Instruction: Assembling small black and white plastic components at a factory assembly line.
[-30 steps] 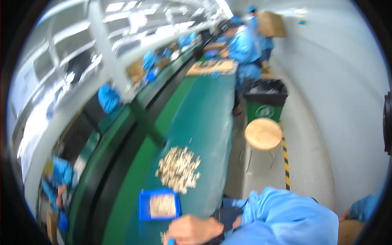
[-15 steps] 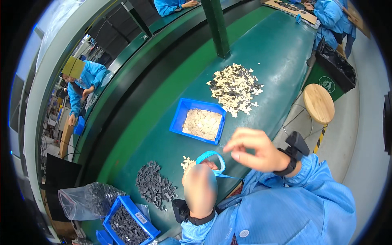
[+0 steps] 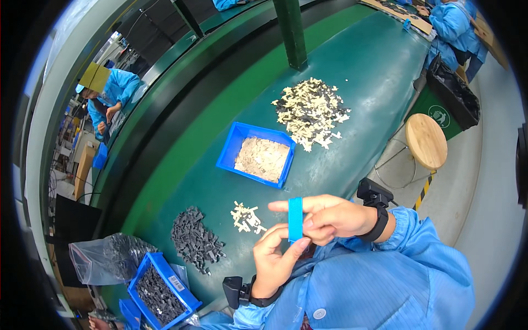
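Note:
Between my hands, in front of my chest, is a blue wrist strap (image 3: 295,217), a ribbed band standing upright. My left hand (image 3: 273,263) pinches its lower end between thumb and fingers. Into the band reaches my right hand (image 3: 336,218), its index finger stretched out to the left and its thumb and other fingers curled against the strap. Just beyond my left hand lies a small heap of cream pieces (image 3: 247,218) with a few dark ones. A pile of small black pieces (image 3: 195,236) is to its left.
On the green table (image 3: 360,71) stand a blue bin of cream pieces (image 3: 234,157) and, farther, a mixed cream-and-black pile (image 3: 311,113). Near left are a blue bin of black pieces (image 3: 190,302) and a plastic bag (image 3: 96,261). Right stand a wooden stool (image 3: 426,141) and lined trash bin (image 3: 456,93).
My left hand has come off my right side's wrist area and lowered, turning palm-up. My right hand has closed in and taken hold of the strap, which was an open loop at the left hand.

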The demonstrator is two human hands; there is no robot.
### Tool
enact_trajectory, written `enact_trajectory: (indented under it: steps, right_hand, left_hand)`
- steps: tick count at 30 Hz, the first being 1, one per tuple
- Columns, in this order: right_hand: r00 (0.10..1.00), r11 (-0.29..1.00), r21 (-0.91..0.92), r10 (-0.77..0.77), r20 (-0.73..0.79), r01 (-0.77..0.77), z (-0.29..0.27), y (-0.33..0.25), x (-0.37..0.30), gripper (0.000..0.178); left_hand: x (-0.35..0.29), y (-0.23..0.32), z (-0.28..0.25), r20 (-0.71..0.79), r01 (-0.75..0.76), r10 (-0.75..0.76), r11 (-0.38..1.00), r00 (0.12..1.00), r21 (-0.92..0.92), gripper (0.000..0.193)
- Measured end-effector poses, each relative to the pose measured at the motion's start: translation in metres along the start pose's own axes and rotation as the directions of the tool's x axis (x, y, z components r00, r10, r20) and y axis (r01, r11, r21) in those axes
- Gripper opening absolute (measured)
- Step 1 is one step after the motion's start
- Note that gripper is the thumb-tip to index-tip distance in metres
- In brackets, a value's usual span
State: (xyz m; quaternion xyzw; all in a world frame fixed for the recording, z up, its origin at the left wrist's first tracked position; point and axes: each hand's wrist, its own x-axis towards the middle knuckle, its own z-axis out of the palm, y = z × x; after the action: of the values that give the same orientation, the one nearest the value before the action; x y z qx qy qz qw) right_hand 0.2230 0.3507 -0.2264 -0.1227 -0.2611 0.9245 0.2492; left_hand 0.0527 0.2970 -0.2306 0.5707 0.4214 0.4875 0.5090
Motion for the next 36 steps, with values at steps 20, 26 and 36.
enact_trajectory:
  steps: [20,26,36]
  right_hand:
    - [0.936,0.913,-0.259,-0.344,-0.079,0.314,-0.027,0.009,0.025,0.017]
    - [0.899,0.880,-0.209,-0.437,-0.004,0.427,-0.008,0.025,0.032,0.010]
    - [0.922,0.984,0.004,-0.170,0.347,0.180,0.001,0.025,0.023,0.024]
  left_hand:
    - [0.013,-0.011,-0.002,0.133,0.244,-0.233,0.555,0.963,-0.795,0.018]
    - [0.002,-0.005,-0.003,-0.317,0.004,-0.156,0.901,0.936,-0.435,0.021]
    - [-0.006,0.017,-0.001,-0.324,-0.034,0.037,0.999,0.945,0.015,0.014]
